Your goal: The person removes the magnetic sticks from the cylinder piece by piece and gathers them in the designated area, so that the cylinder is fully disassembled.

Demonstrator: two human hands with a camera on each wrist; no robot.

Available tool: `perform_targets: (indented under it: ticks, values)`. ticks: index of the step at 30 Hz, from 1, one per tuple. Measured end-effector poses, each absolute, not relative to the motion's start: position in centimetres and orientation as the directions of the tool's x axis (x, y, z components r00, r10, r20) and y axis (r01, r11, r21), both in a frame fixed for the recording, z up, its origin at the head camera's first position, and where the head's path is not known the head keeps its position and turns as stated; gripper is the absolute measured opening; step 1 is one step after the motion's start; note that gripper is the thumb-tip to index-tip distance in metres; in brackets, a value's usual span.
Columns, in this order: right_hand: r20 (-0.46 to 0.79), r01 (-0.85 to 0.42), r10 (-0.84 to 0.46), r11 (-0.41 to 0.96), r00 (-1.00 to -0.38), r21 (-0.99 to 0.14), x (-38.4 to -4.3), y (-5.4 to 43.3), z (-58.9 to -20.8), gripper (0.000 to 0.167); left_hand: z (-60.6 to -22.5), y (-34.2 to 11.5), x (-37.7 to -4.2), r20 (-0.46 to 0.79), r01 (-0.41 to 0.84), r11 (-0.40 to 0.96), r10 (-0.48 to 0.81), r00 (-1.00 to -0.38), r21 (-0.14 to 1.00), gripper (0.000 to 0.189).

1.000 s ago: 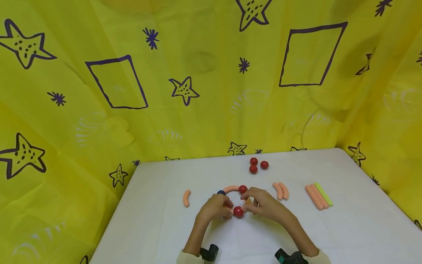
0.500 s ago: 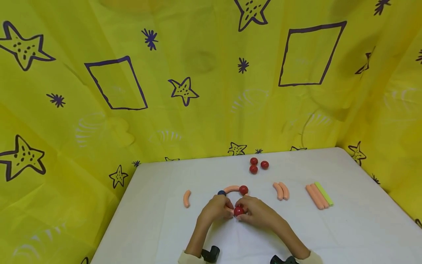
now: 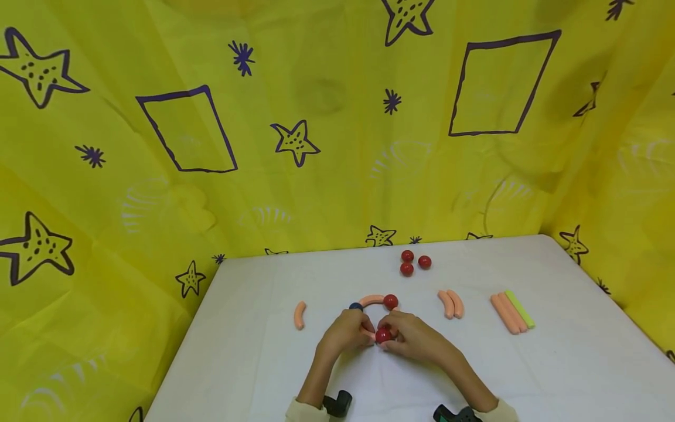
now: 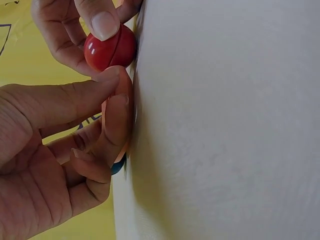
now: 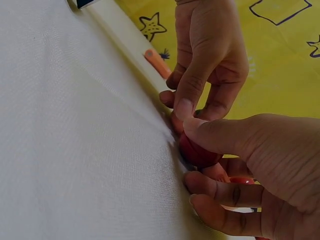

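My left hand (image 3: 345, 331) pinches a curved peach stick (image 4: 125, 82) between thumb and fingers, its end meeting a red ball (image 3: 383, 336). That ball, which has a seam line in the left wrist view, is gripped by my right hand (image 3: 416, 337). Beyond the hands, another curved peach stick (image 3: 372, 299) links a blue ball (image 3: 356, 306) and a second red ball (image 3: 391, 302). Together these pieces form a ring on the table. Behind the gripped ball, the right wrist view shows a further peach stick (image 5: 216, 172), partly covered by fingers.
Three loose red balls (image 3: 407, 269) lie toward the back of the white table (image 3: 253, 363). One curved stick (image 3: 299, 315) is at left, two curved sticks (image 3: 450, 304) at right. Farther right lie straight peach sticks (image 3: 508, 313) beside a green one (image 3: 520, 309). Yellow patterned cloth (image 3: 337, 193) surrounds the table.
My right hand has moved left and nearer, from the ring's right side onto the front red ball, which it now grips. The left hand keeps its pinch in nearly the same place.
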State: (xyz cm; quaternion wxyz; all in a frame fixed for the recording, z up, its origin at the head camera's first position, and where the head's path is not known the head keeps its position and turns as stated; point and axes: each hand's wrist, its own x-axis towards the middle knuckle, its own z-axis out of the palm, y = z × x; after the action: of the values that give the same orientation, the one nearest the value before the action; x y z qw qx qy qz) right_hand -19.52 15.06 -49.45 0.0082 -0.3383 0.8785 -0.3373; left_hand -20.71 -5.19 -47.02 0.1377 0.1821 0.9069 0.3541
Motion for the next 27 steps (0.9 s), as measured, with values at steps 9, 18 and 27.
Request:
perform_targets:
  ticks: [9,18,27]
  values:
    - [0.209,-0.592,-0.603,0.552,-0.770,-0.587,-19.5,15.2,-49.6,0.025,-46.9,-5.0,-20.8,-0.118,0.259,0.692,0.447,-0.887,0.674,0.005]
    - [0.182,-0.569,-0.602,0.549,-0.777,-0.613,-19.4,15.5,-49.4,0.026,-46.4,-5.5,-20.8,-0.125,0.298,0.695,0.488,-0.864,0.654,0.006]
    - [0.138,-0.530,-0.597,0.554,-0.791,-0.642,-19.4,15.8,-49.0,0.030,-46.5,-6.5,-21.2,-0.142,0.318,0.704,0.511,-0.847,0.635,0.010]
